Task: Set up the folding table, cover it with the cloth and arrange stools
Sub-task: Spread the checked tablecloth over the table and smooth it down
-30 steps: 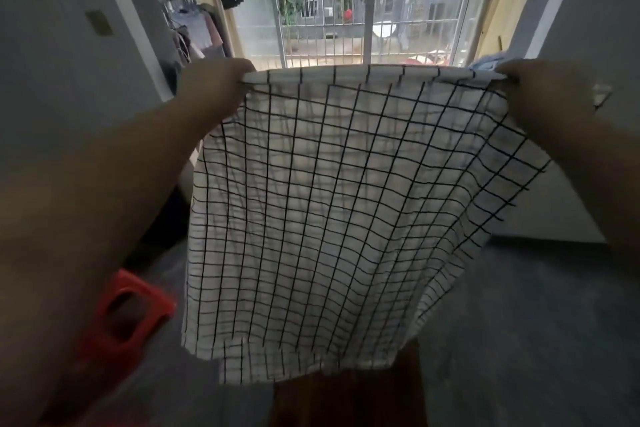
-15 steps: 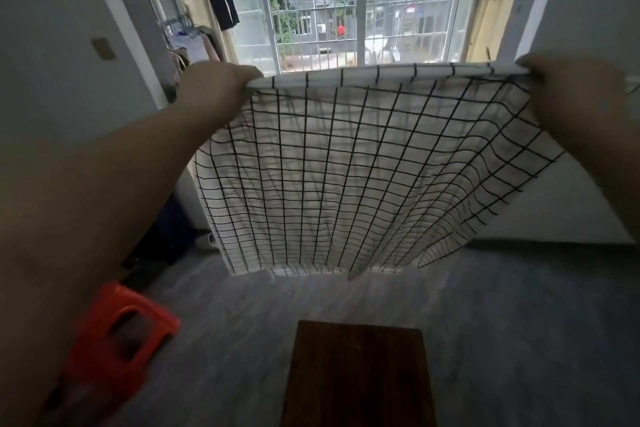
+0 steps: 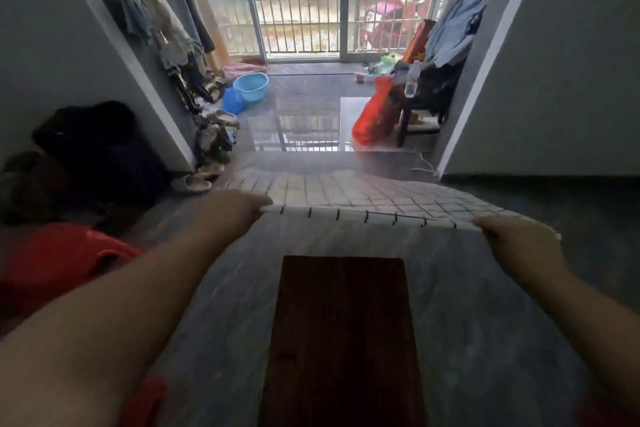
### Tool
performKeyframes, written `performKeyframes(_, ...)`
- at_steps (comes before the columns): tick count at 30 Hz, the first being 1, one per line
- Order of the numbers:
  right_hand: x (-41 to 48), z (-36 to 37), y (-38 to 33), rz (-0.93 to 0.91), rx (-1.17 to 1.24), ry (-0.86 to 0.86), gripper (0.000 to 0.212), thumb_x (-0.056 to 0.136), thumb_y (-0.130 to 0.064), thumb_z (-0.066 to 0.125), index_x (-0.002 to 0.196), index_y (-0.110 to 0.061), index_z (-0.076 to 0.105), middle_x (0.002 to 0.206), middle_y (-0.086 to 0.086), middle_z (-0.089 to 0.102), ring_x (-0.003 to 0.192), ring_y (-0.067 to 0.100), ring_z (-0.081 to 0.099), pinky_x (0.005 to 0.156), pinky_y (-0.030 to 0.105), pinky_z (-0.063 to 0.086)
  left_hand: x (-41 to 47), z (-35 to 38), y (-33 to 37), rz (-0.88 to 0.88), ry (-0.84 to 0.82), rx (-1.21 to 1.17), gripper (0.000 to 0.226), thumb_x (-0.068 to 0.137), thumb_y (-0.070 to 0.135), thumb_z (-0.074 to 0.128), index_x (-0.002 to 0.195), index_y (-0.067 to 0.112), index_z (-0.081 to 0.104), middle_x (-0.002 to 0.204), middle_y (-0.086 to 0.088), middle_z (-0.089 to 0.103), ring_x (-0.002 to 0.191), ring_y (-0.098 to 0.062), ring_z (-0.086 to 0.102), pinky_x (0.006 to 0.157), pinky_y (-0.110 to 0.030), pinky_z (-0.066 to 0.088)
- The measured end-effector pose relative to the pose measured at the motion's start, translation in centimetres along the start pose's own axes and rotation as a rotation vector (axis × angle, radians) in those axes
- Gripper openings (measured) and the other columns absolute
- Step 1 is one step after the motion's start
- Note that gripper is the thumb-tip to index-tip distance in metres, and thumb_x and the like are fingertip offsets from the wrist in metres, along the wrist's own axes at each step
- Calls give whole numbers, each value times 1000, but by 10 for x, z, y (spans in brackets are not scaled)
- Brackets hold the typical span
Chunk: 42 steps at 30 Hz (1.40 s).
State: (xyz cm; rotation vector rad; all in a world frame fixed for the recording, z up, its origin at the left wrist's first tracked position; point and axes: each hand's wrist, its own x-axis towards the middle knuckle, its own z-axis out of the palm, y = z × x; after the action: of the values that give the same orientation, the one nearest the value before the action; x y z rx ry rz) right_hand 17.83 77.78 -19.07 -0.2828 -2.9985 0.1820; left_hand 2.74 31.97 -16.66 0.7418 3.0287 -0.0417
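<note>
A white cloth with a black grid (image 3: 363, 196) floats nearly flat in the air, billowing away from me beyond the table's far end. My left hand (image 3: 230, 213) pinches its near left corner and my right hand (image 3: 519, 243) pinches its near right corner. The dark wooden folding table (image 3: 343, 340) stands below and between my arms, its top bare. A red plastic stool (image 3: 59, 263) sits on the floor at the left, partly hidden behind my left forearm.
A black bag (image 3: 90, 146) and shoes (image 3: 194, 184) lie against the left wall. Further off are blue basins (image 3: 249, 87), hanging clothes, a red bag (image 3: 377, 114) and a dark chair (image 3: 426, 104) by the barred glass door. Grey floor surrounds the table.
My hands have swung down from chest height to just above the table's far end. The cloth, which hung down, has flown forward and flattened out in the air.
</note>
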Motion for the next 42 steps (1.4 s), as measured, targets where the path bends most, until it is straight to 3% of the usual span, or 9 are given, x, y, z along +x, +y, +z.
performKeyframes(5,-48,66,-1,-11,31,-115,25,90,-45,55,105,-39,75,107,-8,75,96,24,69,72,32,49,-38,94,3,8,0,-36,29,82,45,57,109,42,68,102,4,74,94,-26,68,76,-39,54)
performKeyframes(13,-139,162,2,38,90,-302,36,86,-61,43,105,-45,69,104,-17,72,96,17,68,72,33,51,-126,223,25,-27,-36,-113,39,54,15,90,85,34,76,76,7,73,63,-24,68,47,-32,52)
performKeyframes(20,-237,230,0,88,84,-363,50,79,-63,35,101,-37,72,99,-11,74,91,20,69,70,35,53,-202,324,47,-57,-75,-196,39,52,12,89,84,31,78,76,5,74,64,-25,70,55,-31,54)
performKeyframes(24,-282,255,-12,95,134,-400,51,79,-59,35,98,-32,74,98,-8,74,90,22,68,71,36,51,-246,365,49,-47,-72,-253,28,62,19,70,87,26,78,82,1,76,70,-27,71,61,-35,57)
performKeyframes(27,-316,266,-19,91,132,-397,42,81,-50,44,96,-29,76,96,-4,75,88,25,69,71,34,49,-283,382,47,-14,-124,-226,31,60,12,83,87,26,79,85,2,76,70,-26,71,62,-32,56)
performKeyframes(29,-336,269,-24,104,103,-397,18,82,-26,65,96,-23,77,96,1,76,87,28,70,71,37,51,-306,388,47,-25,-167,-237,38,56,12,89,90,27,79,88,3,77,72,-26,71,62,-33,56)
performKeyframes(32,-362,274,-27,110,100,-387,26,73,0,76,93,-17,78,93,5,76,84,31,72,70,42,56,-333,387,53,-23,-155,-266,26,66,30,72,91,27,79,88,3,77,71,-26,71,61,-32,55)
performKeyframes(34,-379,276,-26,125,96,-378,27,73,0,76,95,-16,78,94,5,76,86,31,71,71,44,57,-347,383,60,-7,-154,-263,30,68,40,60,87,27,79,85,5,76,67,-24,70,57,-30,54)
performKeyframes(42,-439,292,-16,130,49,-407,29,78,-6,72,105,-16,78,105,5,76,95,30,71,80,43,57,-397,409,76,-24,-223,-307,40,55,21,92,93,25,78,95,5,76,80,-23,72,72,-33,54)
